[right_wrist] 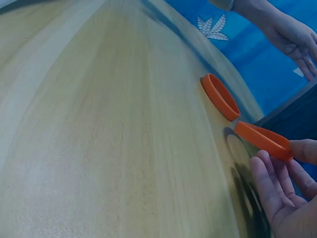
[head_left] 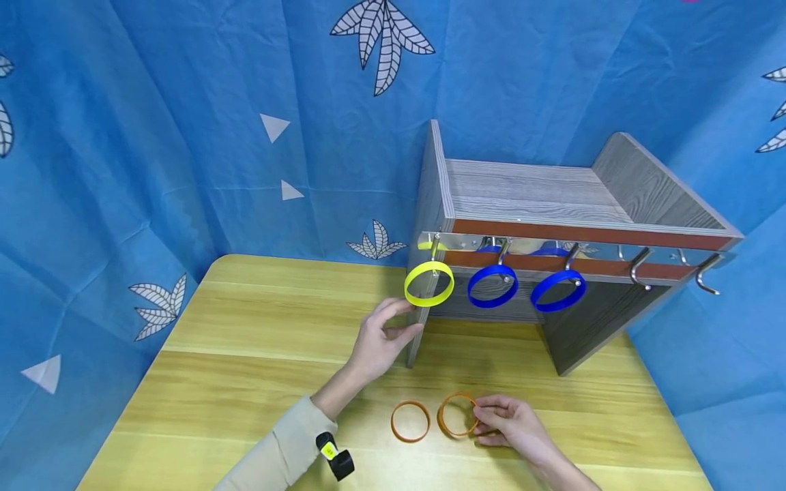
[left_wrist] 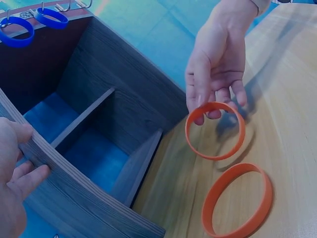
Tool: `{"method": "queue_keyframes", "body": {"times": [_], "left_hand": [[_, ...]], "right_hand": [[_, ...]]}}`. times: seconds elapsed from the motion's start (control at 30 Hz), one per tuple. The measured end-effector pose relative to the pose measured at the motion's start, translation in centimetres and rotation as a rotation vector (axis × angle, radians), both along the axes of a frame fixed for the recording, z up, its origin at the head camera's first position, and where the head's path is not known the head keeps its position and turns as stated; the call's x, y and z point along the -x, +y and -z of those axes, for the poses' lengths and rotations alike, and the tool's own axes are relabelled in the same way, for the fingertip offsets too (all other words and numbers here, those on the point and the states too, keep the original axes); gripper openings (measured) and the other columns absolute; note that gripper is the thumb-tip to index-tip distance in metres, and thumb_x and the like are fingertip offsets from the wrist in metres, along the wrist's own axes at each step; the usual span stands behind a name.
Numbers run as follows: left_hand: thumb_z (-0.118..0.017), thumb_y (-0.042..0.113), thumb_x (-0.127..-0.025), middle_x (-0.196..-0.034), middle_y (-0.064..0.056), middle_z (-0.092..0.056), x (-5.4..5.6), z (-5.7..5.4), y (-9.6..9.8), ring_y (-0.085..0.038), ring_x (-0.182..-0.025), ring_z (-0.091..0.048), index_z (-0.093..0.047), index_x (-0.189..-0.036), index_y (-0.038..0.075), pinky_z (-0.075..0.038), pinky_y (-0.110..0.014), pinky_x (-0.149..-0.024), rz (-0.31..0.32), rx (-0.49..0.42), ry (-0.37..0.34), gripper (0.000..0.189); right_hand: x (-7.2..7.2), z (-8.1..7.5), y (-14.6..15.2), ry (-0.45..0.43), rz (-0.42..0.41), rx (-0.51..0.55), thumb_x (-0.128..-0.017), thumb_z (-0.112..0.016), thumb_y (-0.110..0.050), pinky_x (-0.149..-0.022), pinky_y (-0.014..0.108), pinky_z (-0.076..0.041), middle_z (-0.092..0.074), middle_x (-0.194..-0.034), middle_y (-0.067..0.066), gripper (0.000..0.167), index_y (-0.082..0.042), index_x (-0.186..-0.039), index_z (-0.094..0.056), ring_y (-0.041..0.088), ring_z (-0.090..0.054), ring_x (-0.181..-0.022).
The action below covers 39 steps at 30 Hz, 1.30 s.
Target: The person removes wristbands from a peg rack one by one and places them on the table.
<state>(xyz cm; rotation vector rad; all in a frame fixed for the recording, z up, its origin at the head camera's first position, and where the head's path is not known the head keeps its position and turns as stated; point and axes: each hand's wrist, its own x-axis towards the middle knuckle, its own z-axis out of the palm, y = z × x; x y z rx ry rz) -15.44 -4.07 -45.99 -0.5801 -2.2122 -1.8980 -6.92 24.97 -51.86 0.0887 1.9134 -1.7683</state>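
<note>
A blue leaf-print curtain (head_left: 184, 102) hangs along the far side and both flanks, behind a wooden table (head_left: 245, 382). On the table's far right stands a grey wood-grain shelf unit (head_left: 534, 191), its front edge carrying a metal hook rail (head_left: 666, 256). The left hand (head_left: 379, 341) rests at the unit's left side panel (head_left: 432, 191), fingers loosely extended and holding no ring. Near the table's edge, the right hand (head_left: 506, 423) pinches an orange ring (right_wrist: 262, 140) between thumb and fingers, raised just above the wood over its shadow. The other orange ring (right_wrist: 216, 99) lies flat just left of it. A yellow ring (head_left: 428, 302) hangs at the rail's left end, then two blue rings (head_left: 491, 303); the two right-hand hooks (head_left: 638, 261) are bare. The step in hand looks like lifting an orange ring while the left hand perhaps steadies the unit; as a judgement, the next move calls for keeping that pinch at the rim, and bringing the ring's opening to face a bare hook's tip.
</note>
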Motion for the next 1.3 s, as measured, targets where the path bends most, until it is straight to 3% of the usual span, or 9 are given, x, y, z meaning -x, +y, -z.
{"method": "queue_keyframes", "body": {"times": [0.17,0.4,0.53,1.0,1.3], "left_hand": [[-0.079,0.008,-0.094,-0.131,-0.015,-0.069,0.09,-0.06,0.09,-0.036,-0.124,-0.068,-0.071,-0.128,0.005,-0.067,-0.028,-0.090,0.002,-0.003,0.000,0.035],[-0.079,0.005,-0.094,-0.129,-0.017,-0.068,0.08,-0.06,0.14,-0.046,-0.124,-0.065,-0.071,-0.128,0.004,-0.068,-0.037,-0.091,0.012,-0.027,0.003,0.035],[-0.078,0.005,-0.094,-0.129,-0.017,-0.069,0.15,0.02,0.08,-0.047,-0.124,-0.065,-0.070,-0.128,0.004,-0.068,-0.031,-0.090,0.009,-0.023,0.008,0.035],[-0.079,0.009,-0.094,-0.130,-0.016,-0.069,0.07,-0.02,0.03,-0.038,-0.124,-0.068,-0.071,-0.129,0.006,-0.068,-0.027,-0.089,0.003,0.001,0.004,0.036],[-0.079,0.009,-0.095,-0.130,-0.015,-0.069,-0.02,0.04,-0.02,-0.036,-0.124,-0.068,-0.071,-0.129,0.006,-0.068,-0.033,-0.091,0.002,0.002,0.004,0.035]], "right_hand": [[-0.09,0.23,-0.15,-0.013,-0.013,0.002,-0.105,-0.068,-0.021,-0.081,0.028,-0.069,-0.075,-0.102,0.002,0.054,0.017,-0.139,-0.050,0.015,-0.074,-0.091],[-0.39,0.34,-0.39,-0.045,-0.045,0.008,-0.104,-0.069,-0.023,-0.079,0.028,-0.069,-0.076,-0.100,0.001,0.053,0.014,-0.138,-0.053,0.014,-0.074,-0.088],[-0.37,0.32,-0.57,-0.051,-0.051,0.020,-0.103,-0.070,-0.023,-0.078,0.026,-0.069,-0.076,-0.098,0.000,0.052,0.014,-0.137,-0.054,0.012,-0.074,-0.086],[-0.57,0.62,-0.44,-0.095,-0.066,0.002,-0.103,-0.070,-0.021,-0.077,0.026,-0.069,-0.077,-0.099,0.002,0.048,0.011,-0.136,-0.057,0.013,-0.076,-0.085],[-0.51,0.68,-0.30,-0.092,-0.086,-0.020,-0.102,-0.070,-0.018,-0.075,0.026,-0.069,-0.076,-0.099,0.004,0.046,0.012,-0.135,-0.057,0.013,-0.076,-0.085]]}}
